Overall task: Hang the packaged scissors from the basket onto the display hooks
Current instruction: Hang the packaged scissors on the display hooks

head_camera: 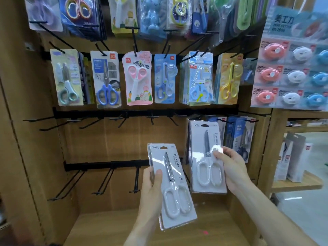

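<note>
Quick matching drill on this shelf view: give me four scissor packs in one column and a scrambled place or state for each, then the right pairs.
1. white-handled pack
2. second white-handled pack
3. pink-handled pack
4. yellow-handled pack

A. middle row, far right of the scissor packs
B. held in the left hand, off the hooks
C. middle row, centre
D. hanging lower right, right hand touching it

Pairs: 1-B, 2-D, 3-C, 4-A

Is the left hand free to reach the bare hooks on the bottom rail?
Probably yes: the left hand, gripping a scissors pack, is just right of the bare hooks, with nothing between them.
</note>
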A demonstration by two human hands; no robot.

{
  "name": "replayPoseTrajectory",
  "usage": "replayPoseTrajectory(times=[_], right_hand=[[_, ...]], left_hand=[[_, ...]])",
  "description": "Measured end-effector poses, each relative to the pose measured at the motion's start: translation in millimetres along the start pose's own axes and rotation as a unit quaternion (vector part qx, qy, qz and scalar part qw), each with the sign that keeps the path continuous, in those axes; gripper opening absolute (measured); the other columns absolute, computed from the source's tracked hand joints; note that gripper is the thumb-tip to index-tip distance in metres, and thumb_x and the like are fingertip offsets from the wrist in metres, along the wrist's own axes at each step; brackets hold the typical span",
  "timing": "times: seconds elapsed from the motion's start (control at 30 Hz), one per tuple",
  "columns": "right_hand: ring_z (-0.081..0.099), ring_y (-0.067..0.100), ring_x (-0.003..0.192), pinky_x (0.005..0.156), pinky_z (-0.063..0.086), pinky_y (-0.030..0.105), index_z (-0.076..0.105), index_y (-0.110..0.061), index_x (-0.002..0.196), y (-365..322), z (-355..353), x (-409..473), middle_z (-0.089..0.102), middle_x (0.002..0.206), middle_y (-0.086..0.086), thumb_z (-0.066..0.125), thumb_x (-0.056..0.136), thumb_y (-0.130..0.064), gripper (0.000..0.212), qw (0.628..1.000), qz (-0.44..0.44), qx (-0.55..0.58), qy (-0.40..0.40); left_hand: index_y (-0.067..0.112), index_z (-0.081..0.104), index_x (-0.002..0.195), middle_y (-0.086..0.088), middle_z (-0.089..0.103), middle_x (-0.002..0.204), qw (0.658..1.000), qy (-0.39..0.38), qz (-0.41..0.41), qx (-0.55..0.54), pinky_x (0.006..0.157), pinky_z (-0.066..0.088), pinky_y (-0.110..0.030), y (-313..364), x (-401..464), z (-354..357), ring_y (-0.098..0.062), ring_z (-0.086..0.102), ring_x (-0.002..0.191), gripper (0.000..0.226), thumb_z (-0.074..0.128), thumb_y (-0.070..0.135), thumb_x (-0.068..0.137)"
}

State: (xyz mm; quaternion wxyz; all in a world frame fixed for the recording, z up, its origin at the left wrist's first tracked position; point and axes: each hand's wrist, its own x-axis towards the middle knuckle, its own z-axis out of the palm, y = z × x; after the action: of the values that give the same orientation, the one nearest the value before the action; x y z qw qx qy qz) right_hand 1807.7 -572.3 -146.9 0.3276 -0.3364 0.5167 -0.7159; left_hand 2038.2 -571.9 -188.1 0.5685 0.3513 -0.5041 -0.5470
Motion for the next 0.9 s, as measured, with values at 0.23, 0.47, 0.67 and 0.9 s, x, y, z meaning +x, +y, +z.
replayPoseTrajectory(times=[0.23,0.47,0.67,0.9], right_hand=[[0.077,0.021,0.097,0.086,0.062,0.044,0.058,-0.023,0.127,10,-5,0,0.077,0.109,0.000,0.072,0.096,-0.016,0.034,0.999,-0.033,-0.026,0.005],[0.074,0.024,0.102,0.093,0.060,0.048,0.057,-0.022,0.124,3,0,16,0.074,0.111,0.003,0.070,0.098,-0.015,0.030,0.998,-0.027,-0.043,0.023],[0.065,0.024,0.109,0.104,0.050,0.043,0.059,-0.010,0.128,4,18,72,0.068,0.115,0.007,0.073,0.095,-0.011,0.036,0.998,0.019,-0.051,0.032],[0.064,0.034,0.116,0.104,0.052,0.053,0.063,-0.014,0.118,14,25,109,0.069,0.125,0.012,0.073,0.097,-0.023,0.025,0.979,0.018,-0.191,0.074]], left_hand=[[0.029,0.059,0.117,0.005,0.077,0.099,1.000,0.013,-0.004,0.005,0.063,0.056,-0.021,6,-1,-5,-0.009,0.076,0.082,0.014,0.049,0.036,0.110],[0.029,0.059,0.117,0.004,0.078,0.104,1.000,0.010,-0.011,0.016,0.068,0.058,-0.025,8,-2,-7,-0.012,0.077,0.088,0.015,0.048,0.037,0.110],[0.029,0.057,0.120,0.017,0.077,0.100,0.999,-0.011,-0.016,0.032,0.064,0.054,-0.013,8,0,-5,-0.003,0.076,0.091,0.013,0.050,0.035,0.110],[0.034,0.056,0.125,0.011,0.078,0.110,0.996,-0.047,-0.049,0.058,0.070,0.055,-0.021,12,1,-13,-0.005,0.076,0.091,0.029,0.054,0.013,0.104]])
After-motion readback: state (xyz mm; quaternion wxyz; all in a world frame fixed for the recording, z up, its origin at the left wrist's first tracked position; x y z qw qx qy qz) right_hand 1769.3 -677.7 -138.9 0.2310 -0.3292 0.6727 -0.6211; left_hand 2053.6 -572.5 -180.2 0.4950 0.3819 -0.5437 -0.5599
